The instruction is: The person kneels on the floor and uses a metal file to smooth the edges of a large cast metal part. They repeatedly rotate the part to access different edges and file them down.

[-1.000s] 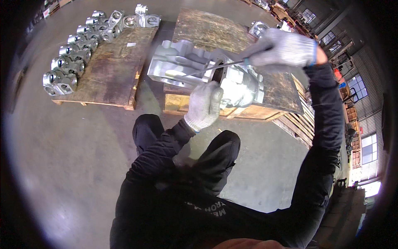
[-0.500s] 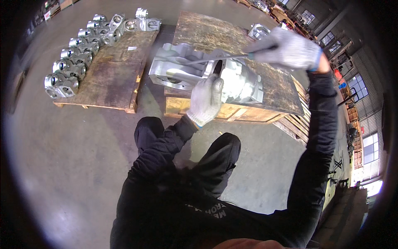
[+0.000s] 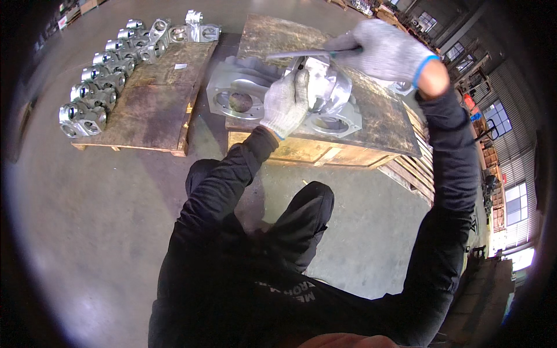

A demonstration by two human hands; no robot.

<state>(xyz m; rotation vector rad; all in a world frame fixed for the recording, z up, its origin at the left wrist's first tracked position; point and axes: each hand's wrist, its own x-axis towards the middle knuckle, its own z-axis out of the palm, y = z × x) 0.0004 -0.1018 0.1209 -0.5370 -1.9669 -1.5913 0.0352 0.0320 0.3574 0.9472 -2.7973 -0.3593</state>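
Note:
A large silvery metal casting (image 3: 238, 101) with round flanged openings lies across the near part of a wooden crate top. My left hand (image 3: 286, 105), in a white knitted glove, grips the rim at the casting's middle, fingers curled over it. Above the casting, my gloved right hand (image 3: 383, 51) is closed round the handle end of a long thin metal file (image 3: 299, 54). The file points left, close over the casting's upper edge; whether it touches cannot be made out. Bright light washes out part of the casting's middle.
The crate's wooden top (image 3: 278, 35) reaches away behind the casting; another metal part (image 3: 401, 87) sits at its right. On the left, a low wooden pallet (image 3: 156, 98) carries rows of similar castings (image 3: 93, 95). A slatted pallet (image 3: 409, 174) lies right of the crate.
The casting has turned so its round openings face me more. My right hand and the file have risen, with the file's tip moving off the casting's left part. My left hand keeps its grip.

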